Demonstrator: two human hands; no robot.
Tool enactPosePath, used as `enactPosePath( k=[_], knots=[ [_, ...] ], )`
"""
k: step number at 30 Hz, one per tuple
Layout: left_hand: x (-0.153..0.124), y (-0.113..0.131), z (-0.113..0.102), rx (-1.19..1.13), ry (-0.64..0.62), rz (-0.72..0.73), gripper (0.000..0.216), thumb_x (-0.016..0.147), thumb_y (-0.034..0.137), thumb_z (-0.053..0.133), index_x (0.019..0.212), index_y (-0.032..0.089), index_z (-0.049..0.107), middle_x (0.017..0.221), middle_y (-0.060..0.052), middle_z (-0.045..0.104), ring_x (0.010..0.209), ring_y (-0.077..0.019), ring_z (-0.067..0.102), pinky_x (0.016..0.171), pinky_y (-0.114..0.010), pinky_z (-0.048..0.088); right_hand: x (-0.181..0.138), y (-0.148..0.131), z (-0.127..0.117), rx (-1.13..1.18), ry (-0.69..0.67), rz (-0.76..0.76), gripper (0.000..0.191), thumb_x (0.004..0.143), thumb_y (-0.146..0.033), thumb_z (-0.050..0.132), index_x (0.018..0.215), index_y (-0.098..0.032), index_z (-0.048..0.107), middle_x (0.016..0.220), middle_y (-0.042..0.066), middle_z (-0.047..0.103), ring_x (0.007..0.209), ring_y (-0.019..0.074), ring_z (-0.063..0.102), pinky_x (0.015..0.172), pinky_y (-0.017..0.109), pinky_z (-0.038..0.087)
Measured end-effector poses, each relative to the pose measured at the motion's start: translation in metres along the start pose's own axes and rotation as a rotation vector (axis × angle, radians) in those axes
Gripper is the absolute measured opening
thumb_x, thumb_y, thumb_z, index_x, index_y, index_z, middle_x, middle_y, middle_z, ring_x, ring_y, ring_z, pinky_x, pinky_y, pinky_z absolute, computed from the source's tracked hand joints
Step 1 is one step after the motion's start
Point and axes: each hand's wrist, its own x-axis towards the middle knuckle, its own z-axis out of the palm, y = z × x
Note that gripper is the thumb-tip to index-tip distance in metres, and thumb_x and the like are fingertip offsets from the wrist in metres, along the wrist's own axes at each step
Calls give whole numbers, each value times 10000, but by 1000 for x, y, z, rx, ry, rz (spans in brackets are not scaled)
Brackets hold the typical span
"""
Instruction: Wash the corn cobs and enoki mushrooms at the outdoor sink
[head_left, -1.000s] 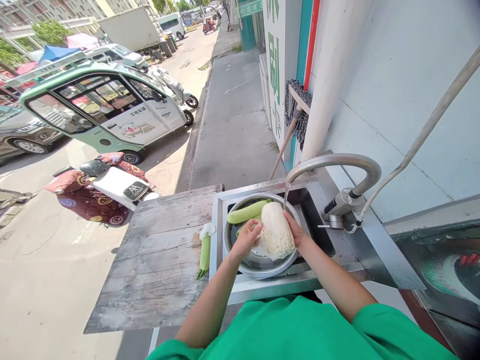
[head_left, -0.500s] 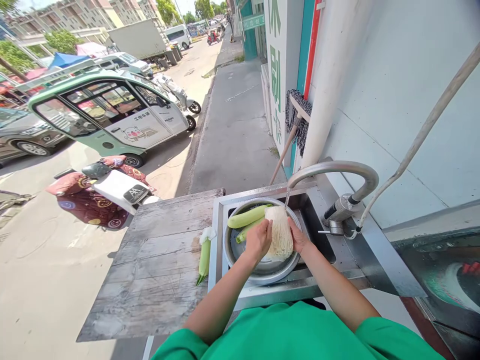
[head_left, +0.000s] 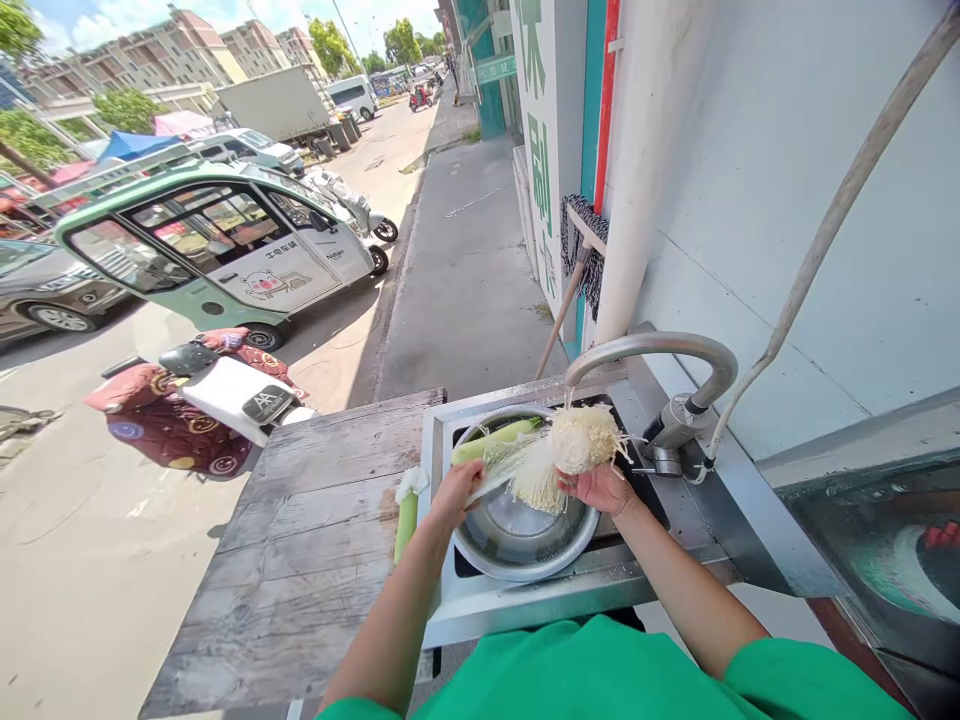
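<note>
Pale mushrooms (head_left: 585, 440) are gripped from below by the right hand (head_left: 600, 490) over the metal basin (head_left: 517, 571), apparent clear wrap (head_left: 499, 474) pinched by the left hand (head_left: 455, 490); loose strands are best spared by gentle pulling

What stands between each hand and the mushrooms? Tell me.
Nothing visible bars the right hand: it touches the mushrooms from below. Between them and the left hand runs a pale, see-through strip, apparently film, pinched in the left hand.
</note>
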Motion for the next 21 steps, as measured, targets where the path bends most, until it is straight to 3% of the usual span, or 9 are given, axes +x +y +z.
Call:
enactPosePath(
  k=[3,5,7,9,11,13,16,19,21],
  knots=[
    [-29,-43,-3,307,-332,-30,349,666,296,737,509,196,441,505,49,369,496,-90,289,514,-256,198,11,5,15,-410,117,165,145,779,-327,589,703,-248,494,627,-12,613,737,171,655,879,393,563],
    [-43,-71,-9,766,-524,-26,385,684,217,652,458,195,341,480,45,292,506,-95,249,544,-281,202,11,20,27,-573,127,300,208,773,-262,580,613,-248,448,479,-35,484,571,164,574,769,409,569],
    [-47,-91,-17,1146,-534,-27,371,707,174,575,462,197,298,485,32,253,512,-114,277,567,-296,236,3,32,35,-684,114,380,220,748,-216,605,569,-234,478,448,-9,492,529,186,564,692,431,555],
    [-45,-100,-24,1338,-449,-27,324,727,168,550,480,199,343,507,10,319,545,-148,395,594,-303,290,-7,27,36,-818,127,378,170,696,-174,668,574,-197,552,514,54,583,620,246,633,724,450,545],
    [-40,-102,-27,1396,-397,-23,280,748,190,552,503,200,416,542,-18,421,601,-184,504,611,-308,333,-11,0,31,-937,195,272,72,680,-166,717,723,-157,660,709,105,690,859,316,682,868,460,521],
    [-36,-102,-27,1391,-373,-29,272,750,198,570,509,199,446,563,-37,479,626,-201,553,612,-314,356,-3,-37,25,-1034,326,106,331,746,-217,710,1071,-158,688,1039,134,723,1156,338,616,1032,452,450],
    [-35,-103,-26,1353,-354,-33,329,714,190,613,474,205,388,521,-25,426,586,-188,516,594,-319,349,16,-68,19,-1207,642,-74,737,781,-232,677,1469,-86,456,1394,244,575,1335,360,527,1114,480,411],
    [-37,-108,-29,1200,-341,-14,405,681,213,637,466,212,294,485,18,280,515,-137,349,560,-312,290,16,-40,7,-1116,757,-140,749,857,-241,572,1556,-88,350,1552,230,455,1464,325,425,1199,458,359],
    [-39,-112,-32,1061,-331,4,442,684,243,630,475,214,241,488,33,217,506,-117,239,547,-311,241,4,-5,-7,-874,857,1,593,903,-267,523,1482,-149,471,1497,196,535,1452,297,452,1198,437,371]
  ],
)
